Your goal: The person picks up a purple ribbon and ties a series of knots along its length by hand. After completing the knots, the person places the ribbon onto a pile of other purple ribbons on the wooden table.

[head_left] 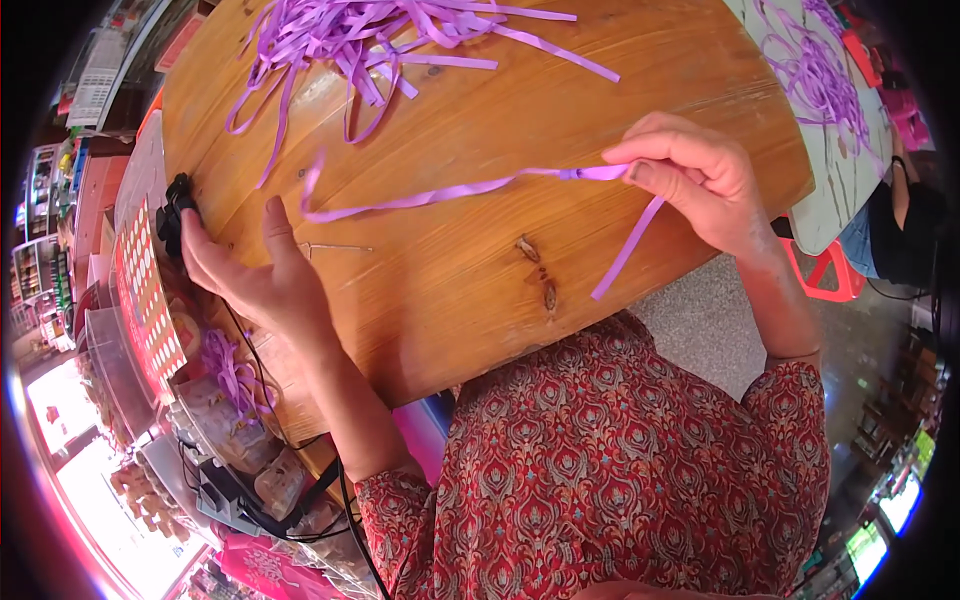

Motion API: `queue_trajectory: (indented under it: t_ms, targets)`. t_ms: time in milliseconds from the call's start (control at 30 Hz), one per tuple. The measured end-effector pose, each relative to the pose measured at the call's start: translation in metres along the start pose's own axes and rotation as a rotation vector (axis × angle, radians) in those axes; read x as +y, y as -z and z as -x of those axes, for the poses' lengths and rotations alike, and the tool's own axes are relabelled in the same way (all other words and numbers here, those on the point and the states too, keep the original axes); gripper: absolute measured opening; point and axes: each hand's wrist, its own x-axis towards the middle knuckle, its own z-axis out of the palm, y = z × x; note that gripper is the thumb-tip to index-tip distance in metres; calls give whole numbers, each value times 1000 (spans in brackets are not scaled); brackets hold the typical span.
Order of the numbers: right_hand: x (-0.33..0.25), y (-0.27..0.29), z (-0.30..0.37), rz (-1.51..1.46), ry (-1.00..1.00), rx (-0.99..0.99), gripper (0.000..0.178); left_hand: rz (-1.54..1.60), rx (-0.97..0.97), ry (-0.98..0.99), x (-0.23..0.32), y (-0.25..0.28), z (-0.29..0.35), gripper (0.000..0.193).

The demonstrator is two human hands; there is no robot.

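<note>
My right hand (695, 178) pinches a thin purple ribbon (440, 197) between thumb and fingertips above the right part of the wooden table (430, 290). One length of the ribbon runs left in loose twists; a short tail hangs below my fingers. A small darker purple spot shows on it close to the pinch. My left hand (262, 270) is held over the table's left side, fingers and thumb spread, with nothing in it. Near its thumb lies a thin metal wire-like tool (340, 247). Just beyond its fingertips is a small black object (175, 213) whose kind I cannot make out.
A heap of purple ribbons (370, 40) covers the far part of the table. More ribbons (822, 75) lie on a white table at the right, near another person's arm (899, 195). A red stool (828, 272) stands below. Bags, cables and a small ribbon bundle (232, 372) crowd the left.
</note>
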Motion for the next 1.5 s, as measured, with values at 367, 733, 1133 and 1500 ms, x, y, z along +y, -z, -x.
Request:
queue_trajectory:
  t_ms: [367,733,1133,1500]
  targets:
    - [-26,-9,-17,178,260,72,19,1400,-960,831,122,-13,39,22]
    - [14,-1,0,188,175,105,18,51,-440,-437,77,-22,33,21]
    - [5,-16,-8,579,548,233,31,1320,-1198,856,122,-22,41,21]
    - [6,18,-2,484,418,226,25,1182,-1013,822,117,-19,39,8]
